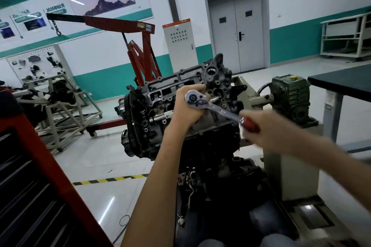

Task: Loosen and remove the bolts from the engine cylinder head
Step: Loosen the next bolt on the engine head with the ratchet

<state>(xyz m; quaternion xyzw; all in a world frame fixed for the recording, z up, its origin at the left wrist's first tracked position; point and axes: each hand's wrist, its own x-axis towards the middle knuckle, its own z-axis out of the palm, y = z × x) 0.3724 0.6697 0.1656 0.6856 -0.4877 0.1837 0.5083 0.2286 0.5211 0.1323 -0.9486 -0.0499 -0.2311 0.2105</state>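
Note:
A grey engine with its cylinder head (160,94) exposed sits on a stand in the middle of the view. A chrome ratchet wrench (216,107) with a red handle lies across the head. My left hand (187,106) is curled around the ratchet's round head and the extension under it, holding it against the cylinder head. My right hand (267,130), blurred by motion, grips the red handle at the right. The bolt under the ratchet is hidden by my left hand. Several small bolts show along the head's rim.
A red tool cabinet (30,176) stands close at the lower left. A red engine hoist (140,52) is behind the engine. The stand's green gearbox (291,96) and a dark-topped table (341,84) are at the right. Yellow-black floor tape (108,179) runs left of the engine.

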